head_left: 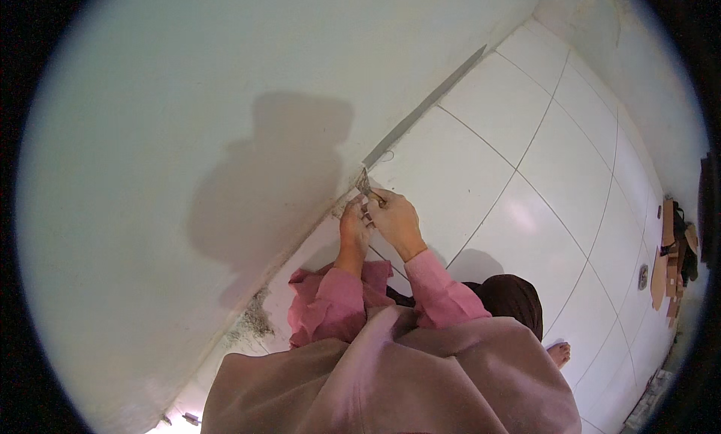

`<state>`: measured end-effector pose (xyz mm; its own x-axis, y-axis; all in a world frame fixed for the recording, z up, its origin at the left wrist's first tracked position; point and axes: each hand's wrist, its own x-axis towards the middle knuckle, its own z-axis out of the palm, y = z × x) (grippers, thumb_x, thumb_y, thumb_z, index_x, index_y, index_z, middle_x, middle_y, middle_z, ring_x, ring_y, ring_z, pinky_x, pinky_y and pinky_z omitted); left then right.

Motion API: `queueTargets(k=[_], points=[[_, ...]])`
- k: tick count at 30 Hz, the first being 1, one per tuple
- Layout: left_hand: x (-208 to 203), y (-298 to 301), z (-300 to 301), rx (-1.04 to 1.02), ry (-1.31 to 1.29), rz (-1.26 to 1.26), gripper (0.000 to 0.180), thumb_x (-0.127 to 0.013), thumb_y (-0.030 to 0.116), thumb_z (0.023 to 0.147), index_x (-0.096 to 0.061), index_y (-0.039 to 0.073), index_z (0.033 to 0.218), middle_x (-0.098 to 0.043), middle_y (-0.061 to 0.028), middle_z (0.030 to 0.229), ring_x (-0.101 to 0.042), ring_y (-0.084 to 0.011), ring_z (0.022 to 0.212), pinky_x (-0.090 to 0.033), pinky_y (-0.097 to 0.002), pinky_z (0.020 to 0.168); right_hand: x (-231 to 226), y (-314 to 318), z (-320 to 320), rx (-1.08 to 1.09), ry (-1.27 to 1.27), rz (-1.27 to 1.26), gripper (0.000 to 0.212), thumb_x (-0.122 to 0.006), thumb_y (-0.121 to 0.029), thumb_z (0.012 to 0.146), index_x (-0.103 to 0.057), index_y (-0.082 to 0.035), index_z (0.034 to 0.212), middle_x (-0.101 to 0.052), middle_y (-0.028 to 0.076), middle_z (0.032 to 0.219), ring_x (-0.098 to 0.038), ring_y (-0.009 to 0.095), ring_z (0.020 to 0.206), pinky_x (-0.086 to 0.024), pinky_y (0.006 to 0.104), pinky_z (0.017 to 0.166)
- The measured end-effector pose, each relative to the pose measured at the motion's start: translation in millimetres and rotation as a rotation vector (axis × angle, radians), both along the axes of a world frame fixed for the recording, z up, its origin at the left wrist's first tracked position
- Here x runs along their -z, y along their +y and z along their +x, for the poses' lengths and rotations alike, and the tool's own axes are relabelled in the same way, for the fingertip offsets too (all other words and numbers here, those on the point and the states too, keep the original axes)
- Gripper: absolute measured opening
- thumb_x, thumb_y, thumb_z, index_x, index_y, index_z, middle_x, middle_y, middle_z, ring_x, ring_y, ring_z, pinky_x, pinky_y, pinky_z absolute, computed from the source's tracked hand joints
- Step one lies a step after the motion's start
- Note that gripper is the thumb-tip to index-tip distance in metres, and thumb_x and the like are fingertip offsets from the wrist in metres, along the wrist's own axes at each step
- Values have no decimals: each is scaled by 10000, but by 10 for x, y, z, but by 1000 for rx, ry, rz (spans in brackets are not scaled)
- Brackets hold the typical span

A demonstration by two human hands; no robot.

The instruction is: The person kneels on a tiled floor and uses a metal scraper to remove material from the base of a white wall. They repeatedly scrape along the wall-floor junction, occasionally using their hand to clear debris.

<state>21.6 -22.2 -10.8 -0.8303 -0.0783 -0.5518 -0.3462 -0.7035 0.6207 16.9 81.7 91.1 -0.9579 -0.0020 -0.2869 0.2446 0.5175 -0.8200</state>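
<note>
In my right hand (398,222), fingers closed round its handle, is a small scraper (363,182) with a flat, smeared metal blade. The blade points at the foot of the pale wall (188,66), just below the near end of a grey strip (428,103) that runs along the wall's base. My left hand (353,231) is close against the right one, its fingers bent together by the scraper. Something whitish shows at those fingertips, too small to name. Whether the left fingers touch the tool itself is hidden.
White floor tiles (556,175) with dark joints spread to the right. Dark grime (257,317) marks the wall's foot to my left. Cardboard pieces (668,265) and dark items lie against the far right wall. My bare foot (559,354) rests on the tiles.
</note>
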Motion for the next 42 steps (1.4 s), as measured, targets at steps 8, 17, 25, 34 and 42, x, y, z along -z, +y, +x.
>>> queueTargets(k=[8,17,25,34,42], points=[[-5,-22,18,2,0,14,345,-397,237,959,-471,105,1270,-576,-71,1008,-570,-209,864,-458,-349,721,26,-4,-2,-19,-16,-15,366,-514,-300,820,-669,-89,1076,-678,187,878,-644,372,856,-505,426,781],[-94,2,32,9,7,-17,344,-410,252,950,-490,114,1255,-577,-63,995,-564,-202,851,-458,-353,731,157,-4,-19,16,4,-51,366,-502,-285,829,-664,-88,1091,-683,173,837,-654,357,801,-508,411,762],[133,-29,12,47,43,-52,369,-415,252,960,-471,89,1286,-561,-69,1047,-549,-186,889,-450,-323,752,-4,-30,22,21,31,43,394,-507,-275,843,-645,-54,1137,-681,176,800,-671,315,774,-518,379,746],[789,-139,-87,113,193,-102,362,-455,225,951,-483,57,1271,-571,-95,1079,-564,-212,956,-469,-335,821,-245,-111,69,11,84,159,394,-511,-285,836,-649,-68,1134,-673,198,816,-658,352,814,-506,407,771],[619,-107,-42,67,182,-77,360,-428,199,953,-468,47,1278,-574,-107,1097,-568,-215,992,-477,-329,820,-298,-119,112,20,135,159,396,-515,-281,835,-645,-51,1132,-671,204,867,-647,368,836,-502,412,770]])
